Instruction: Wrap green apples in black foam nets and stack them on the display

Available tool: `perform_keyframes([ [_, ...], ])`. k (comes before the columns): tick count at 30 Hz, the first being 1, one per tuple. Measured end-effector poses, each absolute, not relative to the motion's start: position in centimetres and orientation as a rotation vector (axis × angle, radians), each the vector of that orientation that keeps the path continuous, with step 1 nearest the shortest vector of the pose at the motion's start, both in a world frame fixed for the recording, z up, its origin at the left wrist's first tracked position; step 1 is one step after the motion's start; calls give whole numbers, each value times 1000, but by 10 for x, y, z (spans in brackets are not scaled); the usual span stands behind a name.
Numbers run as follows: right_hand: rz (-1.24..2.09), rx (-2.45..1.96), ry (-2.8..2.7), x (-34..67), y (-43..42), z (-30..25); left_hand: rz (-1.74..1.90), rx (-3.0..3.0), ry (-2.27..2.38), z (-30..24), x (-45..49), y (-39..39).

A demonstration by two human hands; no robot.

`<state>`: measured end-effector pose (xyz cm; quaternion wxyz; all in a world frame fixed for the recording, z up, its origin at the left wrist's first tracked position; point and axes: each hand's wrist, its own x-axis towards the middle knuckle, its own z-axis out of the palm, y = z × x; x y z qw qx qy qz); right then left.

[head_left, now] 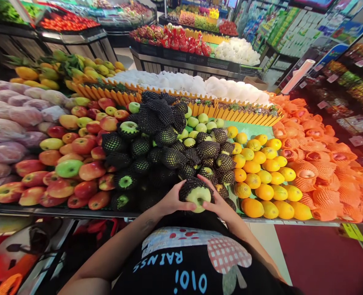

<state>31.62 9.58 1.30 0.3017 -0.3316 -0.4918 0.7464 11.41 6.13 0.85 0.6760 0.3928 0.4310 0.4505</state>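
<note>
A green apple (199,196), partly covered by a black foam net, is held close to my body at the front edge of the fruit stand. My left hand (172,199) grips its left side, thumb across the front. On the other side my right hand (218,201) is closed round it, the thumb near the stem hollow. Just beyond lie many green apples in black foam nets (172,157), with loose black nets (159,110) heaped above them. Bare green apples (202,119) sit behind these.
Red apples (86,145) and wrapped pink fruit (6,127) lie to the left. Oranges (265,191) and fruit in orange foam nets (325,164) fill the right. A low yellow picket fence (245,116) runs behind, with white-wrapped fruit (181,83) past it.
</note>
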Motion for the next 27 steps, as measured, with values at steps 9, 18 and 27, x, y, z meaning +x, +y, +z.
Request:
perform_keyframes([
  [9,1940,-1171,-890,307,88,-5,1075,949,1101,14,102,63],
  [18,1773,-1165,-778,310,90,-5,1034,872,950,10,110,64],
  [27,1569,-1219,-915,304,90,-9,1097,1023,966,18,118,70],
])
